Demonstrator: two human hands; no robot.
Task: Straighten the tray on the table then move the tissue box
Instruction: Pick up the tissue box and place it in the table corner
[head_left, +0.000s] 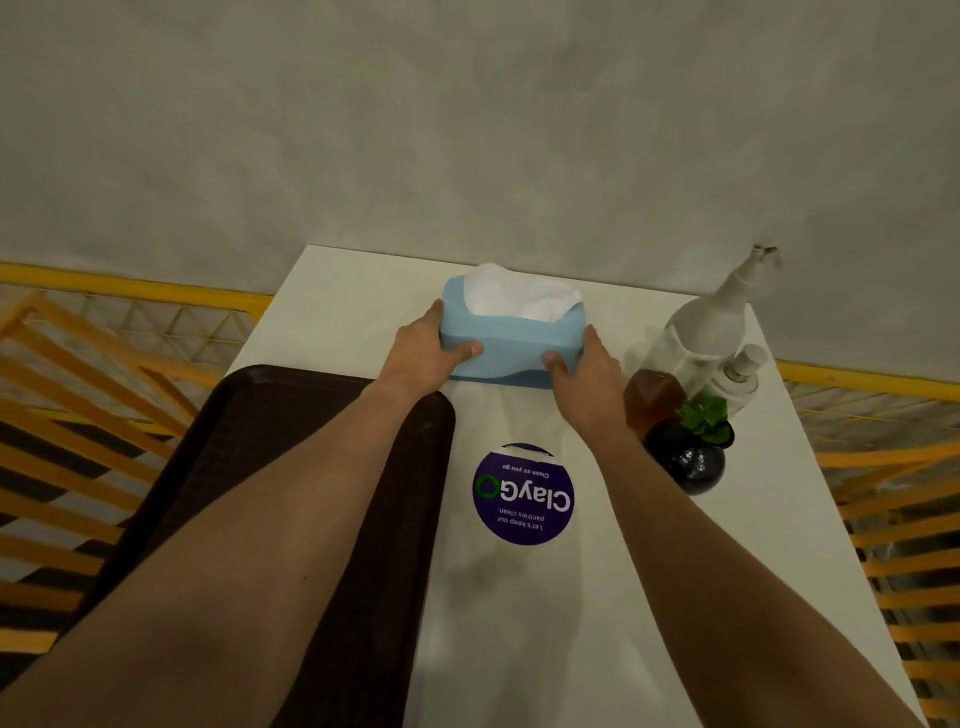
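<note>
A light blue tissue box (511, 340) with white tissue sticking out of its top sits near the far edge of the white table (519, 623). My left hand (423, 345) grips the box's left end and my right hand (584, 364) grips its right end, thumbs on the near side. A dark brown tray (291, 410) lies on the left part of the table, its edges roughly parallel to the table's side. My left forearm crosses over the tray and hides much of it.
To the right of the box stand a white pump bottle (711, 322), a smaller white bottle (740, 376), an amber bottle (652, 397) and a small plant in a black round pot (693, 457). A purple round sticker (523, 493) marks the table's middle. Yellow railings flank the table; a grey wall is behind.
</note>
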